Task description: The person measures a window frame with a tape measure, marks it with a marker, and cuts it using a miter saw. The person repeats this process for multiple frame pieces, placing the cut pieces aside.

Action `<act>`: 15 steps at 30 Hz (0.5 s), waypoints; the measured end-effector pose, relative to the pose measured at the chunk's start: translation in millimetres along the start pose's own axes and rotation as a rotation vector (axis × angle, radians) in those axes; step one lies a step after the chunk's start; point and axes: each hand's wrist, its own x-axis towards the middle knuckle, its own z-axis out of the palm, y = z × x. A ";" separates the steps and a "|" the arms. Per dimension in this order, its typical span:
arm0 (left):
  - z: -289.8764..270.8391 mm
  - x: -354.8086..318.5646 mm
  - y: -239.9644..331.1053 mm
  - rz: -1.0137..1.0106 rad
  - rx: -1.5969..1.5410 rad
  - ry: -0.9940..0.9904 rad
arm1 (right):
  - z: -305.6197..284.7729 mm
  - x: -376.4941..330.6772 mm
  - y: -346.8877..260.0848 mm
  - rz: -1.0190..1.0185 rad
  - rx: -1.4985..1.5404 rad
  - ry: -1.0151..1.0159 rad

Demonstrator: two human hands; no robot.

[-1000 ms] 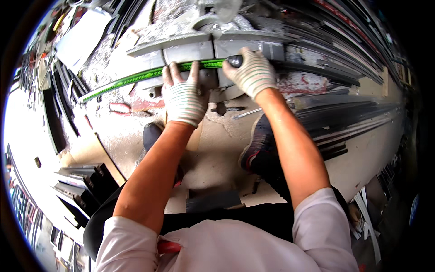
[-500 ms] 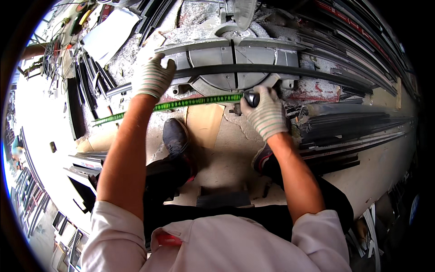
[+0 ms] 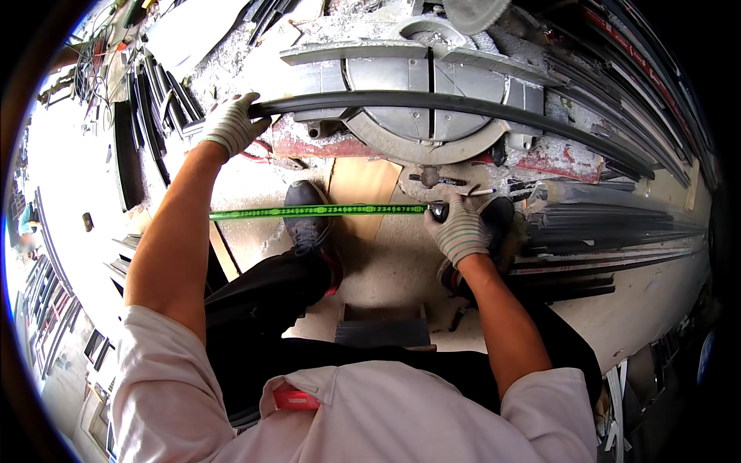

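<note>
Left hand: the gloved left hand (image 3: 231,126) is closed around the dark strip (image 3: 386,99) near its left end, thumb on the near side.
Right hand: the gloved right hand (image 3: 458,228) grasps the black tape measure (image 3: 438,211) by its case.
Strip position: lies left to right across the grey saw base (image 3: 390,75), crossing its slot, in front of the fence (image 3: 355,51).
Tape blade: green blade (image 3: 355,209) drawn out leftward, apart from the strip, crossing over a dark shoe (image 3: 309,229) in view; far end hidden at the left forearm (image 3: 171,231).
Floor: cardboard (image 3: 363,189) beside the shoe; red-handled pliers (image 3: 266,159) near the saw base.
Right side: stacked dark bars (image 3: 610,224).
</note>
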 end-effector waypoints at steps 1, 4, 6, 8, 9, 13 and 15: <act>-0.4 3.8 -0.1 -0.013 -0.007 -0.054 | 2.0 1.3 3.6 0.013 -0.012 0.011; 5.0 11.1 -5.3 -0.018 -0.072 -0.097 | 7.6 7.8 18.2 0.066 -0.016 -0.024; 17.9 13.7 -13.9 0.049 -0.102 -0.006 | 16.6 10.5 31.5 0.012 0.028 0.043; 27.7 15.5 -17.1 0.091 -0.109 0.103 | 14.7 16.8 31.6 0.003 0.024 0.152; 32.3 16.9 -18.5 0.080 -0.124 0.131 | 11.2 20.0 33.7 0.029 0.042 0.181; 19.2 19.9 -5.7 0.089 0.003 0.216 | -18.6 45.2 33.9 0.185 0.261 0.413; 19.6 24.3 3.0 0.084 0.017 0.221 | -33.9 61.4 44.8 0.280 0.451 0.496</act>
